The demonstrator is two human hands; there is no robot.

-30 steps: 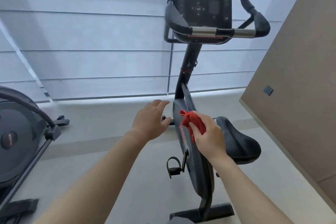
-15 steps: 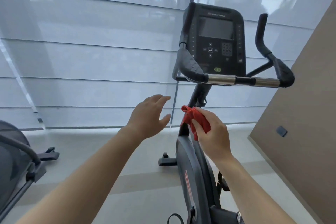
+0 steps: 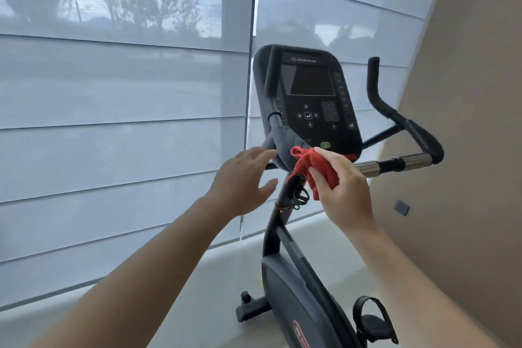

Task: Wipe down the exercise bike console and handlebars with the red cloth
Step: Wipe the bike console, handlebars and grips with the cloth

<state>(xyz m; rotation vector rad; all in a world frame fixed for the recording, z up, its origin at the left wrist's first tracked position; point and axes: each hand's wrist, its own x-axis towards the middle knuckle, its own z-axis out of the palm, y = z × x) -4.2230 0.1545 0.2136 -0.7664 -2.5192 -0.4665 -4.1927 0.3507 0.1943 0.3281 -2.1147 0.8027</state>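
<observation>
exercise bike [image 3: 296, 285]: occupies centre to lower right of frame, mast [image 3: 278, 223] rising to centre. console [image 3: 308, 99]: upper centre, upright, face toward cam, screen [image 3: 310, 80] dark. handlebars [image 3: 395, 162]: chrome/black crossbar runs from under console out to right of frame, long axis near level, rising slightly to the right. upright horn [image 3: 374, 79] at upper right. padded left section [image 3: 284, 147] sits just below-left of console.

left hand [image 3: 240, 178]: centre frame, fingers straight and spread, holding nothing. fingertips reach edge of padded section, contact not confirmable. right hand [image 3: 347, 192]: just right of centre, thumb and fingers clenched round red cloth [image 3: 305, 159]. red cloth is bunched, not spread flat. its upper end overlaps padded section and lies just under console's lower edge; cannot tell if it touches either.

assessment: no wiping contact evident. task judged at approach stage, console and bars not yet done. governing relation: console face lies straight up from the grip, slightly right; crossbar lies directly right of the grip, along its own axis. right hand is nearer both and carries the cloth, so it is the working hand. left hand is better placed to steady padded section. next move prob. calls for a short lift to console face, or strokes following bar axis rightward. risk: bunched cloth gives small contact patch, and keypad [image 3: 330, 111] btns may get pressed.
</observation>
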